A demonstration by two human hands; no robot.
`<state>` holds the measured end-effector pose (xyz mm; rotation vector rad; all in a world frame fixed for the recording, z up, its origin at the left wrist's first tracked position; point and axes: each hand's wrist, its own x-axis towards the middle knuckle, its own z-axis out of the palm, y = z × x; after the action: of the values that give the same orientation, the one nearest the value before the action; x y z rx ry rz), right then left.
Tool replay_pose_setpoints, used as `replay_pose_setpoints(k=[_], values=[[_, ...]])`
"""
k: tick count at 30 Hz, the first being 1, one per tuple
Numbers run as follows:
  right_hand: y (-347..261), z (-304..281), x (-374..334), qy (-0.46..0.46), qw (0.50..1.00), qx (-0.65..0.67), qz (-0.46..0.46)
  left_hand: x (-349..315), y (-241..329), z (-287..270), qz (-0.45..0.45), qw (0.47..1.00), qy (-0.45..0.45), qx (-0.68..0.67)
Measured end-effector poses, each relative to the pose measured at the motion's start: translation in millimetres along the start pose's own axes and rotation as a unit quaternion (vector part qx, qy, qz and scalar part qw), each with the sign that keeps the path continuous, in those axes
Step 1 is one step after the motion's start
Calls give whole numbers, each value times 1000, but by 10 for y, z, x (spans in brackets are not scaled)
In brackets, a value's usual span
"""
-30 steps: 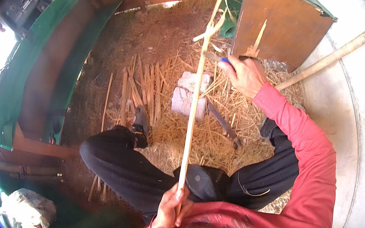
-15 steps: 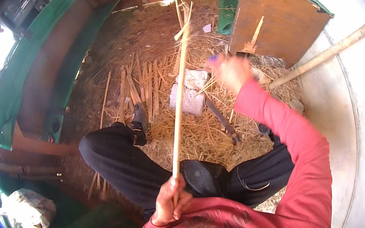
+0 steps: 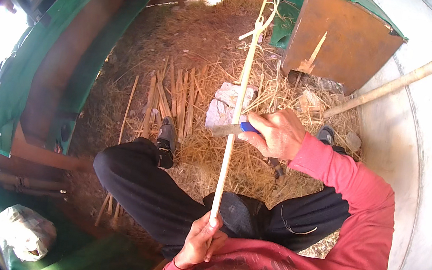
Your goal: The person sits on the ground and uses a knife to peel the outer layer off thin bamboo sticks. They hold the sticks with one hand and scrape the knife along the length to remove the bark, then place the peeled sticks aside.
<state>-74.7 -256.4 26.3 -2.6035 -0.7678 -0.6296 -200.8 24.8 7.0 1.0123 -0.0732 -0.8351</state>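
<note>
A long pale wooden stick point(image 3: 230, 159), perhaps a bamboo strip, rises from my lap with curled shavings hanging near its far end. My left hand point(image 3: 201, 241) is closed round its near end, close to my shirt. In my right hand point(image 3: 280, 135) is a knife point(image 3: 224, 129) with a blue handle; its blade lies across the stick about midway along. On the straw beyond sit whitish stone blocks point(image 3: 219, 114), partly covered by the stick and blade. A dark long-bladed tool point(image 3: 277, 169) lies mostly hidden under my right hand.
Several split wooden strips point(image 3: 181, 97) lie left of the blocks. Straw and shavings point(image 3: 196, 160) cover the ground between my legs. A brown wooden panel point(image 3: 345, 42) stands at the far right, near a leaning pole point(image 3: 400, 81). A whitish plastic bag point(image 3: 23, 232) sits lower left.
My right hand has come back toward me from farther out, bringing the knife blade against the stick. The stick's far end has swung right, while my left hand keeps hold.
</note>
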Motion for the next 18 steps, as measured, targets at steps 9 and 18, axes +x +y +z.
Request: replay_pose_setpoints(k=[9,18], values=[[970,-73,138,96,952,-172,233,-52,-65,25,-14,999,28,39],[171,11,0,55,998,15,5,-25,17,132,23,996,34,78]])
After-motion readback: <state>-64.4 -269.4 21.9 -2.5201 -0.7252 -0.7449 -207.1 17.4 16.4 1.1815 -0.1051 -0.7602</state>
